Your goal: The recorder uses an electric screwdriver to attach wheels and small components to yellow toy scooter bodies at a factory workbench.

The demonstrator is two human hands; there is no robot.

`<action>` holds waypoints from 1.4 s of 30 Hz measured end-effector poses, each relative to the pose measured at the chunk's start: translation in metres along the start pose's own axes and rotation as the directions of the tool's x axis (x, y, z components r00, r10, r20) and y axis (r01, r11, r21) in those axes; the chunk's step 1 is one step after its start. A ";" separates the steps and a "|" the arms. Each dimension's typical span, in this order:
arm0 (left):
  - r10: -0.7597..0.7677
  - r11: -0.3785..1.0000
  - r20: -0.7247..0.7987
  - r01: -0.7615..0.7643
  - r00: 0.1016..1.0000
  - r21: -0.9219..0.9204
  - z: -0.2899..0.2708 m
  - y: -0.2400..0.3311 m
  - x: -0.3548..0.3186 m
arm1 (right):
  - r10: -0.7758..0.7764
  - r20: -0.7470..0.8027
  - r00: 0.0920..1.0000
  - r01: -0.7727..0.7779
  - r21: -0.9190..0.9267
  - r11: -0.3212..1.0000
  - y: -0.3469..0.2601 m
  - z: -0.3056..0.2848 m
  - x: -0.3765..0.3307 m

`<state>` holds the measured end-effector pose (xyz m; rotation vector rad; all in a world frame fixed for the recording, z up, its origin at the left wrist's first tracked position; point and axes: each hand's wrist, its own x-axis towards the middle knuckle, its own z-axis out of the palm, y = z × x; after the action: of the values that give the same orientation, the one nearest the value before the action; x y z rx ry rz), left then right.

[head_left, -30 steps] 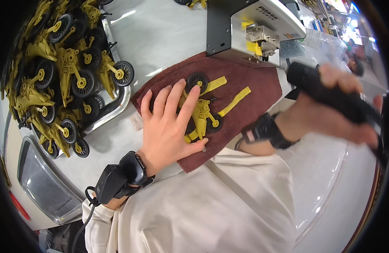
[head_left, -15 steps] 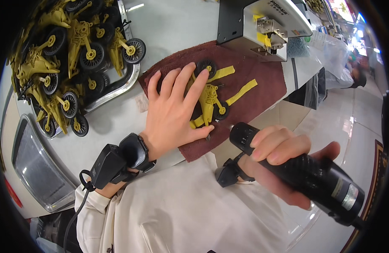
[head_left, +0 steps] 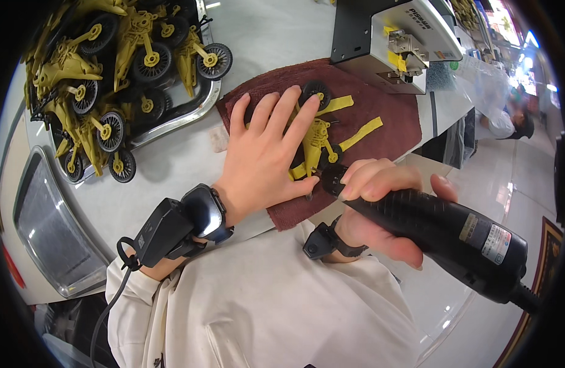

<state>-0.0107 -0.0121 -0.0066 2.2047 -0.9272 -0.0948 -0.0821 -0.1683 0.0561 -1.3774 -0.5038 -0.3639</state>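
A yellow toy motorcycle (head_left: pixel 317 136) with black wheels lies on a dark red cloth (head_left: pixel 390 113). My left hand (head_left: pixel 261 147) spans it, fingers spread over one side and thumb at the near end, holding it against the cloth and hiding part of it. Two flat yellow strips (head_left: pixel 363 132) stick out to the right of the toy. My right hand (head_left: pixel 377 184) grips a black corded electric screwdriver (head_left: pixel 445 224). The tool's nose is at the toy's near end, close to my left thumb; whether the bit touches a screw cannot be made out.
At the left a metal tray (head_left: pixel 172 132) is heaped with similar yellow toy motorcycles (head_left: pixel 135 46). A boxy machine (head_left: pixel 362 52) with a metal feeder stands beyond the cloth. An oval-cornered clear lid (head_left: pixel 59 227) lies at the lower left. Another person (head_left: pixel 509 122) is far right.
My right hand has brought the screwdriver left and up, so its nose now reaches the toy. My left hand stays on the toy. The whole scene has shifted slightly right in view.
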 end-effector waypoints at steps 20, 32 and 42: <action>-0.214 0.973 -0.119 0.223 0.969 0.063 -0.168 0.006 -0.100 | -0.371 -0.544 0.752 -0.035 -0.596 0.803 0.033 -0.034 0.035; -0.152 0.835 -0.563 0.410 0.812 0.366 -0.230 -0.024 -0.114 | -0.293 -0.547 0.784 -0.039 -0.515 0.856 0.033 -0.013 0.039; -0.015 0.949 -0.201 0.077 0.980 0.307 -0.273 -0.125 0.013 | -0.328 -0.557 0.763 0.035 -0.471 0.881 0.028 -0.014 0.037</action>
<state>0.1624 0.2027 0.1137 2.4735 -0.8247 0.2624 -0.0351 -0.1757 0.0512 -1.5284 0.0142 -1.1199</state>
